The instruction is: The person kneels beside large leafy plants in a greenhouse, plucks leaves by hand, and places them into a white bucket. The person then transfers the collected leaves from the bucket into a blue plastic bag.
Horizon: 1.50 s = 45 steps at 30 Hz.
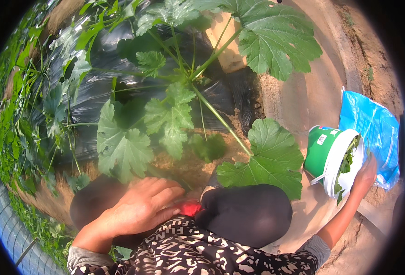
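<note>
My left hand (147,202) is held over my lap, palm down, its fingers together and slightly bent. A small red thing (189,207) shows by its thumb; whether the hand grips it cannot be made out. Out to the right, my right hand (364,176) is at the rim of a green and white plastic bucket (321,146), which leans over with its mouth towards me. A thin green sprig (368,149) shows at the fingertips of that hand. Cut leaves and stems (346,163) lie inside the bucket, some hanging over its rim. Before my knees grows a large squash plant (188,77).
A blue plastic bag (369,127) with writing lies behind the bucket. Black plastic mulch film (95,82) covers the bed under the plants. More leafy plants (27,113) fill the left side. A concrete path (321,62) runs along the right. Broad leaves (264,161) reach close to my knee.
</note>
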Each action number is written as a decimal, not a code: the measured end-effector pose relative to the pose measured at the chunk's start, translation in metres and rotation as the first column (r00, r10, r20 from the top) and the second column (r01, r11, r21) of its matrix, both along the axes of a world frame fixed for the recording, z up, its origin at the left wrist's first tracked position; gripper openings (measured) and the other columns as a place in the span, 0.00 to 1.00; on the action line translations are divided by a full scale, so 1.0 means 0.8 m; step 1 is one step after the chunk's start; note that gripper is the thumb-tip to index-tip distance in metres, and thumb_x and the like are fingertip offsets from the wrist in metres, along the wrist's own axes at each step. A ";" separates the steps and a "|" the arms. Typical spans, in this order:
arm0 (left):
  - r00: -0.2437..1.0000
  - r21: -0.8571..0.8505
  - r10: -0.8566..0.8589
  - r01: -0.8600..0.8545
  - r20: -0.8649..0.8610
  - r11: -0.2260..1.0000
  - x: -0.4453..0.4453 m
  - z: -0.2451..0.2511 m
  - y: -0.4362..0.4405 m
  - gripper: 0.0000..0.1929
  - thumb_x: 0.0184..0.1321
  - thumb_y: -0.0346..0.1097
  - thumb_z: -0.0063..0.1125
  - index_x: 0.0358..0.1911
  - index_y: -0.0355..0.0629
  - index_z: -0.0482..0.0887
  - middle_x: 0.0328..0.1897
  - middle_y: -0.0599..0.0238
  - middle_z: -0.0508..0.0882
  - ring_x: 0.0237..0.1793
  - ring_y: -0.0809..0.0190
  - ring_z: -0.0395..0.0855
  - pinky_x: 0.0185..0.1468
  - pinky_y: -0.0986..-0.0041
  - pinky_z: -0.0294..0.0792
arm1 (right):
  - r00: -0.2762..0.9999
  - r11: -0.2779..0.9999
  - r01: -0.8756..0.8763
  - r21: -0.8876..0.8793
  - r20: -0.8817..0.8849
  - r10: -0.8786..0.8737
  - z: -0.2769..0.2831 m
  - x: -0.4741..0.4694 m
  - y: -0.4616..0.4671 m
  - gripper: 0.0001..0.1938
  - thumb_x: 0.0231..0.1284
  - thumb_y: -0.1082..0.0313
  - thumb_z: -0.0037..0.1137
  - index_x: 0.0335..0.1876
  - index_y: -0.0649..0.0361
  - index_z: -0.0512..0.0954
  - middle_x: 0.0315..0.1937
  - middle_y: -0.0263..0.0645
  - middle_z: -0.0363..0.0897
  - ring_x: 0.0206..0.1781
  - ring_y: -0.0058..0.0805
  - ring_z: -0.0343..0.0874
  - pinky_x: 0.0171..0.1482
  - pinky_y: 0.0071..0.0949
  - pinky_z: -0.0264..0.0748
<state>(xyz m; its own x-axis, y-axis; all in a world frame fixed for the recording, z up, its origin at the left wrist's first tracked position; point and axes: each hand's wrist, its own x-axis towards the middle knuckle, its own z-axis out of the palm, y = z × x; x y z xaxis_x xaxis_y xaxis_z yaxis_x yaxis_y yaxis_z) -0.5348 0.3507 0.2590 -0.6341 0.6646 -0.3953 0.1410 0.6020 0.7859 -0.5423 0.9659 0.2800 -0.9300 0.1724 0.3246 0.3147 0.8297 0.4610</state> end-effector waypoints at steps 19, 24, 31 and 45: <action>0.993 -0.249 0.102 -0.084 0.059 0.965 -0.036 -0.052 0.012 0.22 0.52 0.34 0.65 0.51 0.39 0.76 0.50 0.53 0.78 0.48 0.47 0.77 0.51 0.60 0.69 | 0.476 0.239 -0.363 -0.901 0.041 0.879 -0.427 -0.320 -0.498 0.09 0.55 0.64 0.54 0.40 0.56 0.79 0.38 0.42 0.79 0.47 0.44 0.77 0.49 0.42 0.72; 0.980 -0.277 0.149 -0.108 0.132 0.955 -0.040 -0.064 0.006 0.22 0.54 0.34 0.64 0.53 0.39 0.76 0.51 0.54 0.78 0.50 0.47 0.76 0.53 0.61 0.69 | 0.249 0.223 -0.452 -0.863 0.119 0.961 -0.437 -0.334 -0.513 0.09 0.54 0.61 0.55 0.39 0.52 0.79 0.36 0.40 0.81 0.45 0.41 0.79 0.50 0.42 0.68; 0.968 -0.205 0.179 -0.142 0.175 0.968 -0.052 -0.061 0.009 0.22 0.53 0.34 0.65 0.53 0.40 0.77 0.52 0.55 0.78 0.50 0.47 0.77 0.53 0.61 0.70 | 0.408 0.405 0.118 -0.907 0.416 0.812 -0.504 -0.350 -0.536 0.11 0.57 0.61 0.51 0.41 0.54 0.80 0.36 0.45 0.83 0.45 0.45 0.82 0.50 0.41 0.69; 0.941 -0.220 0.257 -0.209 0.221 0.953 -0.050 -0.065 0.011 0.21 0.52 0.33 0.65 0.51 0.39 0.78 0.50 0.55 0.80 0.49 0.47 0.78 0.52 0.62 0.71 | 0.349 0.659 -0.081 -0.748 0.598 0.722 -0.436 -0.362 -0.551 0.11 0.51 0.67 0.59 0.40 0.61 0.83 0.42 0.49 0.83 0.51 0.45 0.81 0.62 0.58 0.60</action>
